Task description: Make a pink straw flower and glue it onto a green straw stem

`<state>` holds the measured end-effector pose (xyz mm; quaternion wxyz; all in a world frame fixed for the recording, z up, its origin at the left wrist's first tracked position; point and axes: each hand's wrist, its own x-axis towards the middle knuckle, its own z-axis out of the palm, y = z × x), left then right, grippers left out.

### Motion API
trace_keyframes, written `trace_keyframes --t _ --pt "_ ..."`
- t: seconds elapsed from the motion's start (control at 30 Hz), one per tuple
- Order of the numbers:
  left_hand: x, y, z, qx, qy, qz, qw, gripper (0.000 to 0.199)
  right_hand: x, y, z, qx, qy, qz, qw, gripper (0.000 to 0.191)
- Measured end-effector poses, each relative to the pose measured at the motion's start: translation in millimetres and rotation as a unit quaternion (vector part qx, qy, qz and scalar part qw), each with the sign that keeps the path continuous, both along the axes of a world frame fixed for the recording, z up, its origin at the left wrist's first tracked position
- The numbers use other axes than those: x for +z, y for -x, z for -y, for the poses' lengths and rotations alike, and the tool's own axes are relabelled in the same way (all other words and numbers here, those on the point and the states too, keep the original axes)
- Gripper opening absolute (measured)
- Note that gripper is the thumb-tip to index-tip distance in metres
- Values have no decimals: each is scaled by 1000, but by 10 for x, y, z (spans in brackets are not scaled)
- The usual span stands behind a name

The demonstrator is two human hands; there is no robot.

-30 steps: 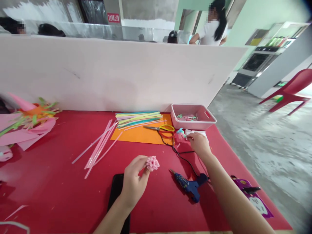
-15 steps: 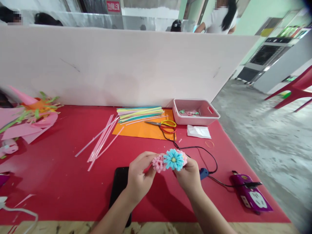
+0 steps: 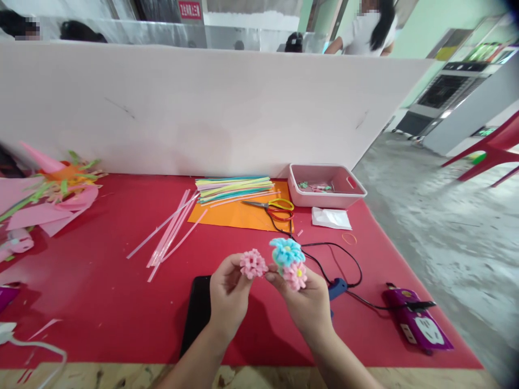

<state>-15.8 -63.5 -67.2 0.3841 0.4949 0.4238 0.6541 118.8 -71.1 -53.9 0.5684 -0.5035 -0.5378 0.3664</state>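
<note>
Fuzzy craft flowers are in both hands above the red tabletop [image 3: 133, 319]. My left hand [image 3: 229, 292] is closed on a pink flower [image 3: 253, 263] with a hollow centre. My right hand [image 3: 310, 302] grips a blue flower [image 3: 287, 250] and, just below it, a pink flower [image 3: 295, 275] with a yellow centre. My right fingertips reach the edge of the left pink flower; whether they touch it I cannot tell. Stems are hidden by the fingers. A black phone-like slab [image 3: 197, 310] lies partly behind my left hand, and a blue glue gun [image 3: 337, 289] behind my right.
Coloured strips [image 3: 235, 189] and scissors [image 3: 270, 205] rest on an orange sheet [image 3: 227, 217]. Pink strips [image 3: 172, 232] lie left of it. A pink basket [image 3: 324, 200], a white packet [image 3: 331, 218] and a purple power strip [image 3: 419, 321] are rightward. A white partition [image 3: 227, 108] stands behind.
The flowers have moved apart. The left pink flower has shifted left, and my right hand has turned its pair so the yellow-centred pink flower now shows below the blue one.
</note>
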Motion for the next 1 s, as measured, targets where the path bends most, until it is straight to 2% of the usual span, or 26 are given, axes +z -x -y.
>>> trace_keyframes --t 0.23,0.43,0.77,1.0 --pt "-41 -120 95 10 10 76 997 13 28 21 34 -9 -62 45 997 10" --pt "35 -165 146 11 -5 95 995 6 106 51 85 18 -130 59 990 17" --pt "142 -101 137 -90 -57 113 988 14 145 17 98 17 -150 53 987 26" --pt "212 -54 94 -151 -34 120 981 24 111 -51 72 26 -148 51 987 31"
